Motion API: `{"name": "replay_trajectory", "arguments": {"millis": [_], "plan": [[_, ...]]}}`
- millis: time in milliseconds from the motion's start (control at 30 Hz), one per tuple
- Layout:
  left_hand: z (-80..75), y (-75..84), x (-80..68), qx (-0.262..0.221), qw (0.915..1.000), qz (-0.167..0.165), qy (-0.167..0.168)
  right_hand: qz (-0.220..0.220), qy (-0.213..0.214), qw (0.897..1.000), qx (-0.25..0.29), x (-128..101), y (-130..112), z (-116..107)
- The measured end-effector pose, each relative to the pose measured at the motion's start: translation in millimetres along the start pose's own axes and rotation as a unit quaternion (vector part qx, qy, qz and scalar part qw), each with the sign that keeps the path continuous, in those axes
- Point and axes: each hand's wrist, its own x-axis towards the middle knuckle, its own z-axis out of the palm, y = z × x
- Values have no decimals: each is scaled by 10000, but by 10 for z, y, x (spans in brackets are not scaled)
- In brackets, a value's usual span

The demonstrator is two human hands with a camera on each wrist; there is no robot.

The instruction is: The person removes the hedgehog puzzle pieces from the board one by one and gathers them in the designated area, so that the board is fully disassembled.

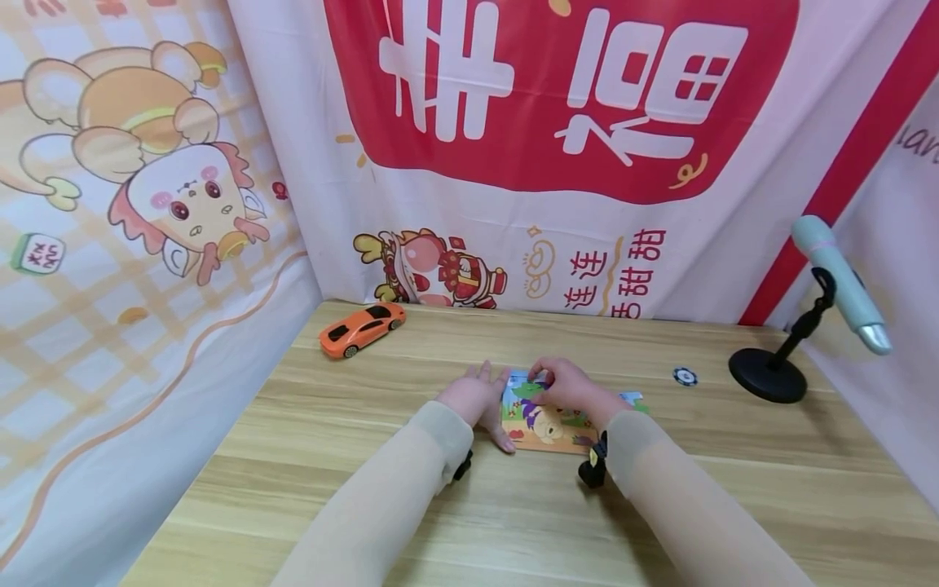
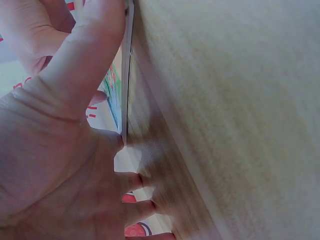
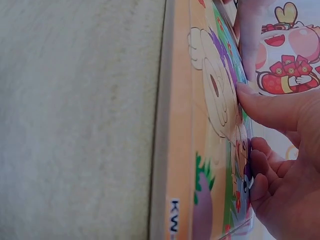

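A flat picture puzzle [image 1: 550, 440] lies on the table, its printed animal scene crossed by cut lines. My left hand [image 1: 475, 399] rests at its left side, fingers spread on the table and thumb along the edge. In the left wrist view the thumb [image 2: 82, 60] lies against the thin puzzle board [image 2: 126, 95]. Over the upper part of the picture, my right hand [image 1: 566, 385] has curled fingers and pinches a puzzle piece [image 3: 241, 145] at the surface, largely hidden by the fingers. Beyond the right forearm shows a blue and green puzzle piece [image 1: 637, 400].
An orange toy car [image 1: 363, 329] stands at the back left of the wooden table [image 1: 293, 456]. To the right are a round black and white chip [image 1: 685, 376] and a light blue microphone [image 1: 839, 281] on a black stand [image 1: 769, 375]. Printed cloth [image 1: 455, 196] hangs behind.
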Motion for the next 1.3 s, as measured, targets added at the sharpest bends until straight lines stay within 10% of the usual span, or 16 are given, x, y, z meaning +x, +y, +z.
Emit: {"name": "replay_trajectory", "arguments": {"millis": [1300], "plan": [[-16, -19, -41, -279, 9996, 97, 6, 87, 555, 9967, 588, 9, 122, 8]]}}
